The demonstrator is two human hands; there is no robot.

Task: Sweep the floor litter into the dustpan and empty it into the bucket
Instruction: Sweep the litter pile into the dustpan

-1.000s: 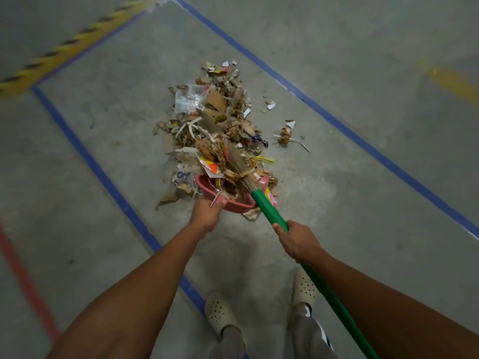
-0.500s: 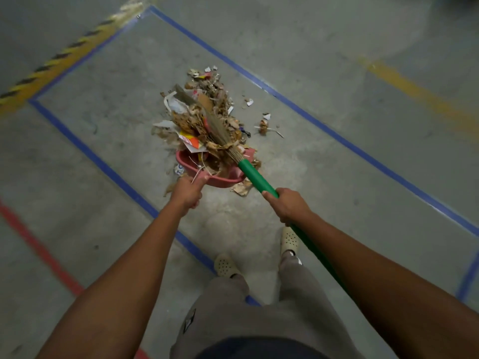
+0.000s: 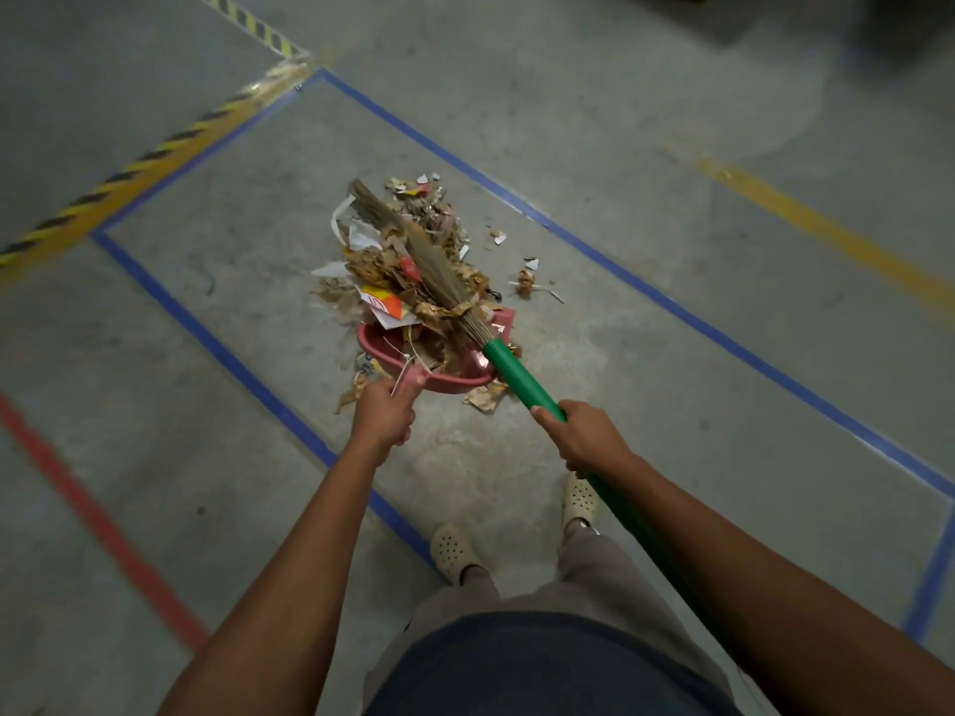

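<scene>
Sweeping stage, partly done. The left grip is curled round the short handle of the pink dustpan. The dustpan sits on the floor with its open mouth facing the litter pile. The right grip is wrapped round the green handle of the broom. The bristles lie across the top of the pile and reach its far edge.

Done so far: a share of the paper and cardboard scraps is heaped inside the dustpan and over its lip.

Left to do: the larger part of the pile lies on the floor beyond the mouth. A few loose scraps sit apart to the right of the pile. Some torn card lies just behind the dustpan's rear wall, outside it. In my judgement these need a separate pass.

The bucket is not in view, so emptying is not yet begun. Overall I rate the task well short of halfway
</scene>
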